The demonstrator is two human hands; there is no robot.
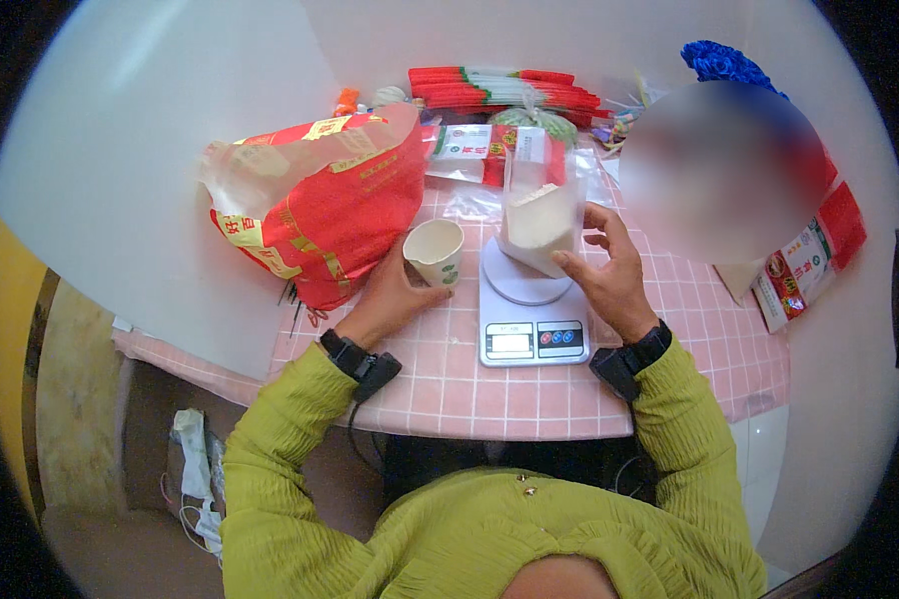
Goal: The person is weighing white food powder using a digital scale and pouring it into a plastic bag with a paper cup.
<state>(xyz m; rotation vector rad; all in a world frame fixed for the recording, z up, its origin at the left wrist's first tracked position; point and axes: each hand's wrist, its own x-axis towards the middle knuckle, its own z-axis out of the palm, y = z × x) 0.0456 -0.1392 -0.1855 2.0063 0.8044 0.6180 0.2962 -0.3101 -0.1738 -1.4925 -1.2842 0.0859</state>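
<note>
My left hand [400, 290] grips a white paper cup [433, 252] with a small green print, left of the white digital scale [533, 341]. My right hand [609, 270] has its thumb and fingers around the side of a clear bag [537, 228] partly filled with white powder, standing over the scale's round plate. The scale has a small display and buttons at its front. Behind the bag lies a flat red and white printed package [464, 150] on clear plastic.
A large open red sack [330, 220] stands left on the pink checked table [430, 399]. Behind are red-and-white flat bundles [489, 90], a bag of green items [529, 130] and blue artificial flowers [724, 65]. Red-white packages [794, 270] lie right, beside a blurred area.
</note>
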